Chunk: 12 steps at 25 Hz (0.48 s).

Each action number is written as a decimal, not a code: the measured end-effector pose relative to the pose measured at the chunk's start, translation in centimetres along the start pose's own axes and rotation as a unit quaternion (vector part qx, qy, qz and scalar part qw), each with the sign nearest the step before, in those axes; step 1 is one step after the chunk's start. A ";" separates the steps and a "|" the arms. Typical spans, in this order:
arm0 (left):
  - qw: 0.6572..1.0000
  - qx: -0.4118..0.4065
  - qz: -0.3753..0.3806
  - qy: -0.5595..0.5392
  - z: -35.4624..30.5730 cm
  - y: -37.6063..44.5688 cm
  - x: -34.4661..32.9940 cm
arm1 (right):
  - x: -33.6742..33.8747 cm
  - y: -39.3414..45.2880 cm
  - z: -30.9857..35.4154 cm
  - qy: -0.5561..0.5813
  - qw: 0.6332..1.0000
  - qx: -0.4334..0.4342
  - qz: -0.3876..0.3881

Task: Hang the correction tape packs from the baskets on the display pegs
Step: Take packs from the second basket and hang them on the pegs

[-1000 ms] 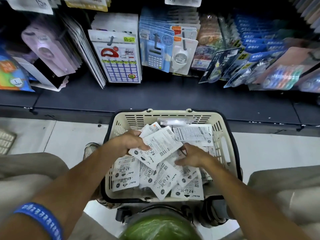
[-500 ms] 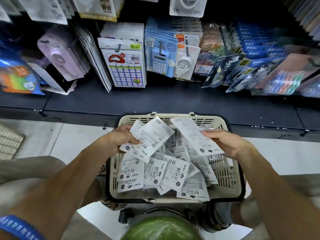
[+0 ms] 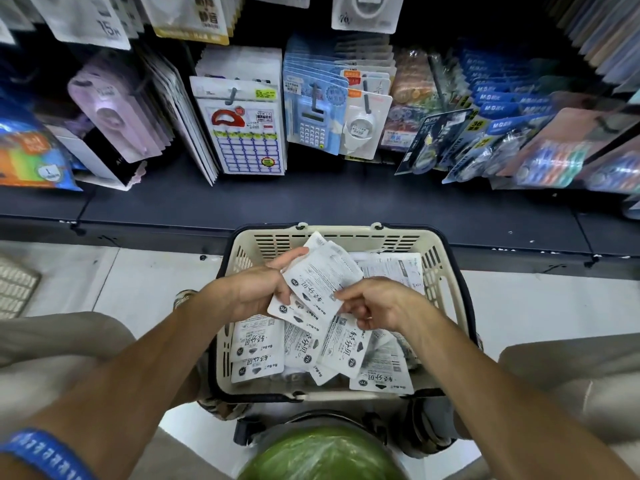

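Clearly you are sitting early in this job: nearly all the correction tape packs (image 3: pixel 346 348) are lying loose in the cream basket (image 3: pixel 450 306) in front of your knees, piled flat and overlapping from its near wall up to its far wall. Your left hand (image 3: pixel 258 292) is gripping a small fan of packs (image 3: pixel 318 282) just above the heap, thumb on top and fingers curled underneath. Your right hand (image 3: pixel 375 303) is pinching the fan's edge at 3 o'clock of it, fingers bent in, apparently squaring or adding to the bundle.

Up at 12 o'clock the display pegs (image 3: pixel 233 95) are carrying label sheets (image 3: pixel 246 133), a calculator card (image 3: pixel 313 119) and other stationery. A white card (image 3: pixel 362 124) at 12 o'clock, hanging beside the calculator, may be the same kind of product, but you cannot tell from here whether any of your packs are hanging yet.

So what is left, by my reading, is almost everything: finishing this handful, lifting it to the right peg, threading the holes, then repeating until the basket is running dry. A second basket (image 3: pixel 15 285) is peeking in at 9 o'clock, its contents hidden.
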State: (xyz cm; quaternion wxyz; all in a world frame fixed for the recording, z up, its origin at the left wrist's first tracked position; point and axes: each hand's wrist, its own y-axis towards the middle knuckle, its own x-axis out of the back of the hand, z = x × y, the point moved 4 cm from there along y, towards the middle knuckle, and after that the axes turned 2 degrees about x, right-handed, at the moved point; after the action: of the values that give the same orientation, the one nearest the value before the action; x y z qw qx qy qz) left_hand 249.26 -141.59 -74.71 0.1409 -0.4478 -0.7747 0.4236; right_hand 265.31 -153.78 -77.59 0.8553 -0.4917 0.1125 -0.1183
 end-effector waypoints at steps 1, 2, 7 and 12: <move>1.000 0.003 0.019 0.016 0.2 -0.1 -0.3 | 0.0 -0.1 -0.5 -0.012 1.000 -0.010 0.004; 0.999 0.007 0.039 0.036 0.5 -0.2 -0.6 | -0.1 -0.1 -1.2 -0.022 1.000 -0.019 0.010; 0.996 0.036 0.087 0.008 1.2 -0.1 -0.8 | -0.7 0.5 -2.1 -0.045 0.999 0.010 -0.014; 0.998 0.029 0.016 -0.052 -0.1 1.0 -1.5 | 2.0 0.6 -0.9 -0.236 0.914 0.242 -0.224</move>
State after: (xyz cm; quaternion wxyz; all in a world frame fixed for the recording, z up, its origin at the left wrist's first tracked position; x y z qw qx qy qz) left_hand 250.76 -142.54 -75.18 0.1064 -0.4331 -0.7614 0.4705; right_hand 266.96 -154.79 -78.70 0.9008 -0.2954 -0.2378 -0.2114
